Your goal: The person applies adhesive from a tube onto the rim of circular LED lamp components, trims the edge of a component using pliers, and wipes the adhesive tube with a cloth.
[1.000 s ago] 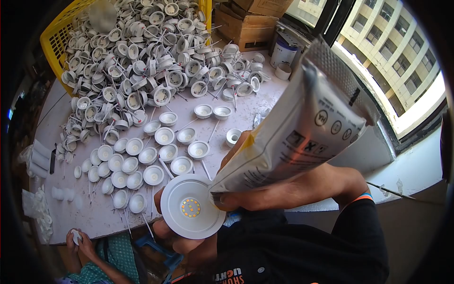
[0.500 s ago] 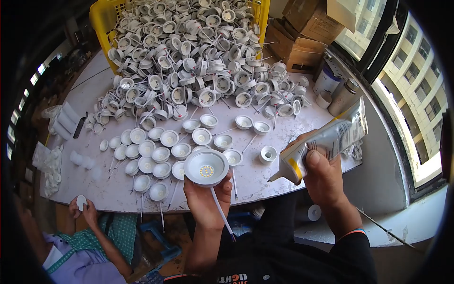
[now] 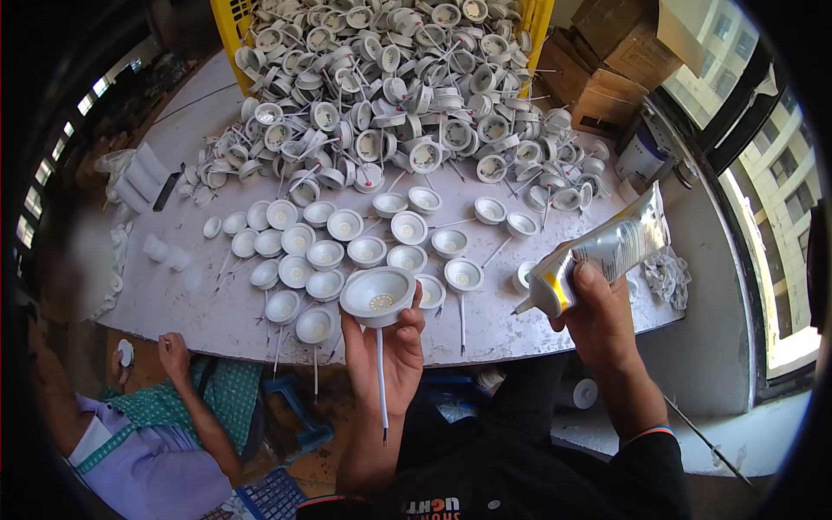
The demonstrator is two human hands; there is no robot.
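Note:
My left hand [image 3: 379, 368] is closed round the underside of a white LED downlight [image 3: 378, 293], tilted so its cup and ring of small yellow LEDs face me. A white cable [image 3: 380, 381] hangs from it past my palm. My right hand [image 3: 604, 316] grips a silver squeeze tube [image 3: 620, 245] with a yellow band; its dark-tipped nozzle [image 3: 524, 305] points left, apart from the downlight. On the table beyond my left hand stand several similar white downlights [image 3: 325, 255], cups upward, some with cables over the front edge.
A yellow crate [image 3: 539, 30] at the back spills a heap of white lamp housings [image 3: 407, 104] onto the table [image 3: 208, 299]. Cardboard boxes [image 3: 607, 100] and a white tub [image 3: 640, 156] stand by the window. A co-worker [image 3: 165, 425] sits at left, holding a small white disc [image 3: 126, 352].
The view has shifted, so the table contents sit further right. The downlight in my left hand has tipped and its cable hangs straighter. The co-worker's hands have moved apart.

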